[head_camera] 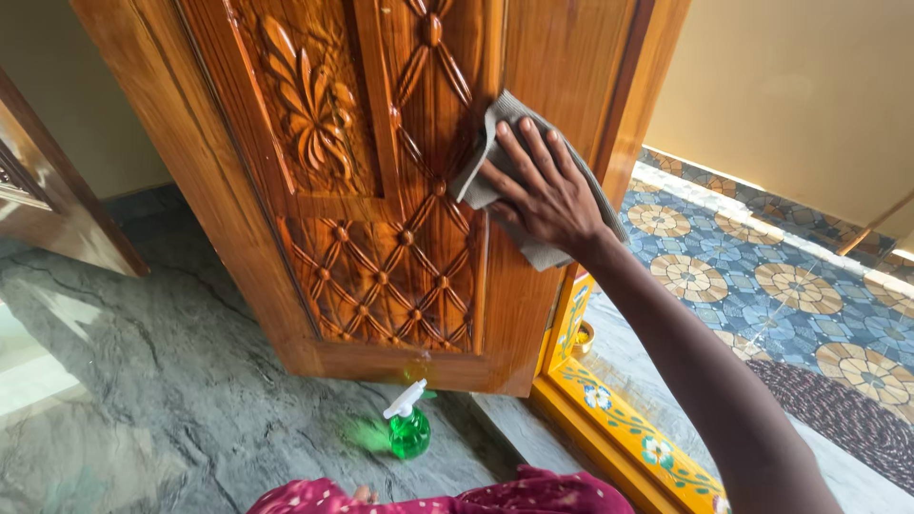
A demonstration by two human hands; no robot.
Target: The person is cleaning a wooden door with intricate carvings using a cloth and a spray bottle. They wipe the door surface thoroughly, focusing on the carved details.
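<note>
My right hand (541,188) presses a grey cloth (495,152) flat against a carved wooden door (371,228), fingers spread over the cloth near the door's right-hand stile, beside a lattice-carved panel. The arm reaches up from the lower right. My left hand is out of view. A green spray bottle (408,426) with a white trigger stands on the floor just below the door's bottom edge.
Grey marble floor (143,381) lies to the left. A yellow painted threshold (609,419) with flower patterns runs under the door frame. Beyond it are patterned blue and tan tiles (762,286) and a dark woven mat (838,409). Maroon clothing (476,497) shows at the bottom.
</note>
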